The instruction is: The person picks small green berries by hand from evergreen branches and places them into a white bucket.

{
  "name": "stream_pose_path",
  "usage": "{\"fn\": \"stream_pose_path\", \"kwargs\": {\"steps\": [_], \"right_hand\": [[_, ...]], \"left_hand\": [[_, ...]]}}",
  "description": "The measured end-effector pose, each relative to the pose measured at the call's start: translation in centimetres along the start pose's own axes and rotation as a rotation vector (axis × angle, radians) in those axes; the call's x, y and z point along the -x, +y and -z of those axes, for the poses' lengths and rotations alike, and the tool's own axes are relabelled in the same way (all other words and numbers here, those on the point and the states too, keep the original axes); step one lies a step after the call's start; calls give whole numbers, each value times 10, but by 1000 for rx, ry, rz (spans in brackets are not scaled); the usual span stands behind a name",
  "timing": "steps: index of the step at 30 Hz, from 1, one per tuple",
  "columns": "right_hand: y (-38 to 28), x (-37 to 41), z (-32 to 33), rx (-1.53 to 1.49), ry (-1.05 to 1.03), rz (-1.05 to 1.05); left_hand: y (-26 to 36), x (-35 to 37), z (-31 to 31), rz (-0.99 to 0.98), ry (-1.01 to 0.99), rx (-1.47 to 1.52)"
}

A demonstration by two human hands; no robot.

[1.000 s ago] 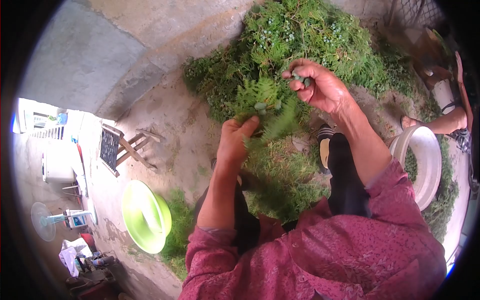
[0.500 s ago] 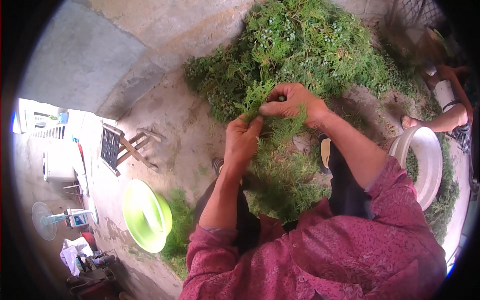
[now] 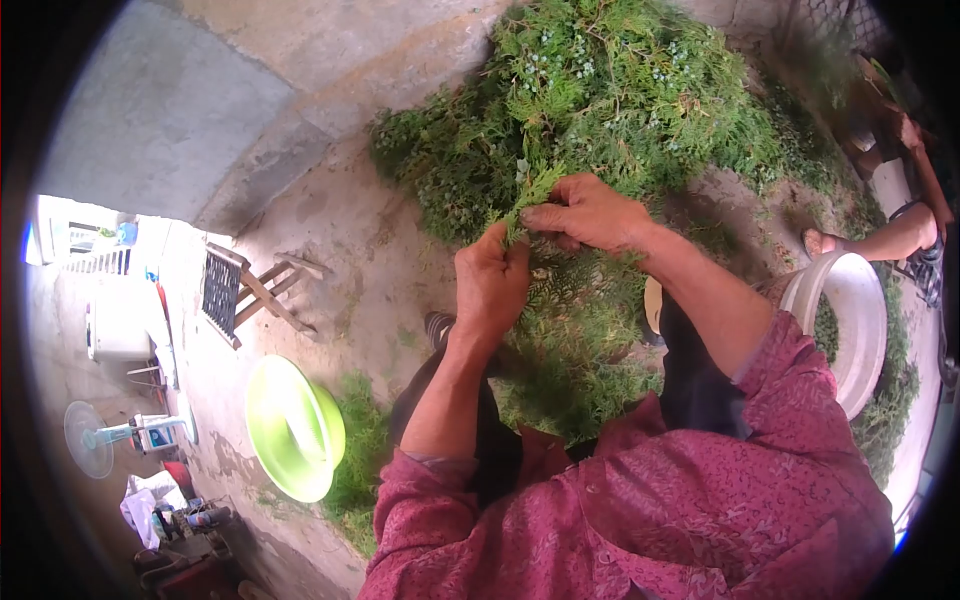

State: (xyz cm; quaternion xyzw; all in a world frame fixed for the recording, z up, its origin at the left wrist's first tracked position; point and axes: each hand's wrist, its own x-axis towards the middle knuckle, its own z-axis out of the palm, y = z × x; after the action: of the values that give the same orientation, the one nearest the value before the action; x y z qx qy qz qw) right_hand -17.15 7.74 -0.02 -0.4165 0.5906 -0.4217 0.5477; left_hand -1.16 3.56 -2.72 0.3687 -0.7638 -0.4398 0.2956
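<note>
A green evergreen sprig (image 3: 535, 192) with flat, feathery leaves is pinched between my two hands. My left hand (image 3: 492, 278) grips its lower end, thumb against the curled fingers. Close beside it, my right hand (image 3: 590, 212) closes thumb and fingers on the same sprig; its fingertips are partly hidden. Beyond both hands rises a big heap of cut evergreen branches (image 3: 620, 95) bearing small pale-blue cones. Loose green clippings (image 3: 570, 370) lie on the ground between my legs, below my hands.
A lime-green basin (image 3: 290, 430) stands at left beside more clippings. Farther left are a folding stool (image 3: 255, 295) and a fan (image 3: 90, 440). To my right is a white bucket (image 3: 865, 330). At far right another person's leg (image 3: 890, 240) and arm show.
My right hand has turned and its fingers have closed more over the sprig. A leafy piece that hung below my right hand no longer shows there. The other person's arm has shifted.
</note>
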Motion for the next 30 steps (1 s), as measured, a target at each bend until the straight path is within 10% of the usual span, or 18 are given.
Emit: {"fn": "stream_pose_path", "kwargs": {"steps": [16,18,26,30], "right_hand": [[-12,17,1,-362,-185,-197],[-11,21,1,-458,-202,-191],[8,10,16,-743,-128,24],[9,10,3,-363,104,54]], "left_hand": [[-2,-4,8,-136,38,-270],[-4,-12,15,263,65,144],[18,-11,19,335,-125,559],[10,-8,13,319,-124,548]]}}
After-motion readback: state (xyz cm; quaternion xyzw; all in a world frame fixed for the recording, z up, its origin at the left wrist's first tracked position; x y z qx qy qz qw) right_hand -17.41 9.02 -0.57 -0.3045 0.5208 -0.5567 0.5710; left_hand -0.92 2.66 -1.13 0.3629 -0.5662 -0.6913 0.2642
